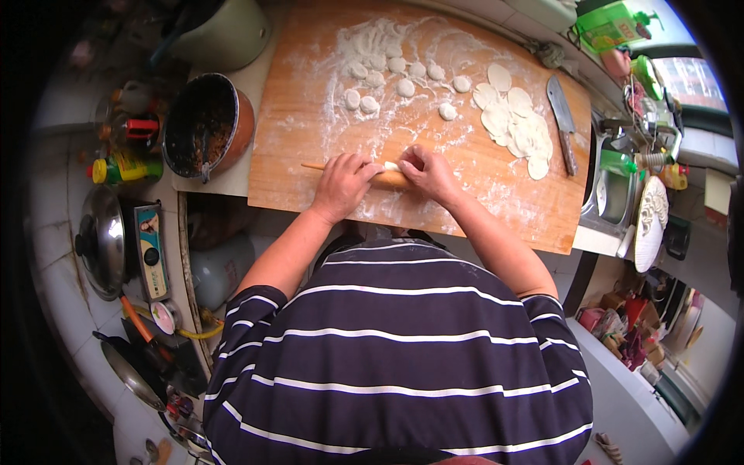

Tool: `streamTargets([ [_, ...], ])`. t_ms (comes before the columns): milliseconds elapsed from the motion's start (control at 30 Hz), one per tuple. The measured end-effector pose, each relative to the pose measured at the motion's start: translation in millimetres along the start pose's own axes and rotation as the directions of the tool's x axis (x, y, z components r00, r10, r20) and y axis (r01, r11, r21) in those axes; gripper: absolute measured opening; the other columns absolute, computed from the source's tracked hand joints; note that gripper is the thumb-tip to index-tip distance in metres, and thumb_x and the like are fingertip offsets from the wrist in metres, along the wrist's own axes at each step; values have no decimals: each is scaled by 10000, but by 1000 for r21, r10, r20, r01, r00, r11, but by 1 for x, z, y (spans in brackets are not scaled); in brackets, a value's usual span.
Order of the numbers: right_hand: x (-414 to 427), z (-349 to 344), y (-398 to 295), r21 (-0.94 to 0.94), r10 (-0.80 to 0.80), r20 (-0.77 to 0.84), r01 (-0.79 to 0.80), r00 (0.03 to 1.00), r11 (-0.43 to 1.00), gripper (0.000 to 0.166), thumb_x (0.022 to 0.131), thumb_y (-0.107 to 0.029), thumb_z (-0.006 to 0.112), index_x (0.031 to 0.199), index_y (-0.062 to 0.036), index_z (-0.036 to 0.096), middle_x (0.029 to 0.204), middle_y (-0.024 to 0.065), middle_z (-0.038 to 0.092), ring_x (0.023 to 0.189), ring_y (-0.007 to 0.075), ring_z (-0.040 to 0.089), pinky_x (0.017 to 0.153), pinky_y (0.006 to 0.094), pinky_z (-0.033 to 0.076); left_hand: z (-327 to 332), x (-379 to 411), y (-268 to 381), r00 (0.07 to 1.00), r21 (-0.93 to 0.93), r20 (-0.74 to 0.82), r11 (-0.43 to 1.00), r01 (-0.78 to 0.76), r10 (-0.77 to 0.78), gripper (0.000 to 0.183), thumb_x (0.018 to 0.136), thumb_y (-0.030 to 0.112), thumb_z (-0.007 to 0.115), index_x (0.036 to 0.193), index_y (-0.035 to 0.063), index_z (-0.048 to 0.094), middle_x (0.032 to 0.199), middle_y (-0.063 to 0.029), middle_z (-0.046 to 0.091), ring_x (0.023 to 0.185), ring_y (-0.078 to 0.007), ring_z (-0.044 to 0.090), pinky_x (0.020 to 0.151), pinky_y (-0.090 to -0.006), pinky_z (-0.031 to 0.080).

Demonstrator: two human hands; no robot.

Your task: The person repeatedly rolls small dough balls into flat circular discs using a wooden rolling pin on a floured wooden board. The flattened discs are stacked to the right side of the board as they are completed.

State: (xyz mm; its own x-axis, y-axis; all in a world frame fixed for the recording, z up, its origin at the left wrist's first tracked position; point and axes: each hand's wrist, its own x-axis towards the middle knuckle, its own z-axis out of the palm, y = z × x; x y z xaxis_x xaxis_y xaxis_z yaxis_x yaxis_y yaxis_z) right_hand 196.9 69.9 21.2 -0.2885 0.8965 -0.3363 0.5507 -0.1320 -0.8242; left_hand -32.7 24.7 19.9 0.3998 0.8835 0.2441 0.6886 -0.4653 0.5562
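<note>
My left hand lies over a thin wooden rolling pin near the front edge of the floured wooden board. Between my hands a small piece of pale dough shows at the pin. Thumb and fingertips of my right hand are bent at the right side of that dough; what they pinch is partly hidden. Several flattened dough pieces lie beyond my hands on the flour. To the right is an overlapping pile of thin round dough wrappers.
A cleaver with a wooden handle lies at the board's right side. Left of the board stands a pot with a brown filling, a large pale pot behind it. A metal sink is at the right.
</note>
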Motion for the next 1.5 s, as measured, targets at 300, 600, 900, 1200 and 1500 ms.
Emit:
streamTargets([
  [300,14,-7,9,77,-95,145,85,985,993,240,979,-172,598,1124,-21,715,991,160,733,895,238,703,815,344,543,-9,2,0,999,-2,11,999,-38,38,381,764,67,709,1125,185,670,1116,-16,633,1045,-262,596,929,-409,452],
  [600,8,-8,11,228,89,172,-127,981,965,267,987,-202,611,1166,-34,715,1021,156,737,913,193,698,835,339,547,-26,-3,5,990,44,-74,992,-118,121,287,796,93,695,1067,186,685,1089,16,667,1036,-220,628,913,-392,457],
  [900,-15,11,-7,-208,-197,85,210,977,955,191,918,-197,655,1051,-75,718,1029,141,685,969,349,668,858,427,533,-30,-30,-9,986,-16,158,998,-54,56,339,794,53,682,1103,192,687,1124,1,668,1069,-239,622,937,-397,457],
  [1200,0,27,24,509,-22,5,16,1000,861,162,936,-141,714,999,-8,645,883,66,717,800,110,658,733,281,537,-34,-41,-1,995,-31,97,999,23,-20,326,804,41,643,1092,186,691,1093,-8,649,1060,-260,605,939,-409,455],
  [1500,138,-26,-55,-140,-358,-577,343,734,929,132,914,-168,694,965,-54,653,926,174,744,877,322,734,765,401,566,-26,-54,-8,961,-93,101,960,265,-256,405,766,72,701,1156,184,691,1157,-33,650,1124,-280,592,977,-421,461],
])
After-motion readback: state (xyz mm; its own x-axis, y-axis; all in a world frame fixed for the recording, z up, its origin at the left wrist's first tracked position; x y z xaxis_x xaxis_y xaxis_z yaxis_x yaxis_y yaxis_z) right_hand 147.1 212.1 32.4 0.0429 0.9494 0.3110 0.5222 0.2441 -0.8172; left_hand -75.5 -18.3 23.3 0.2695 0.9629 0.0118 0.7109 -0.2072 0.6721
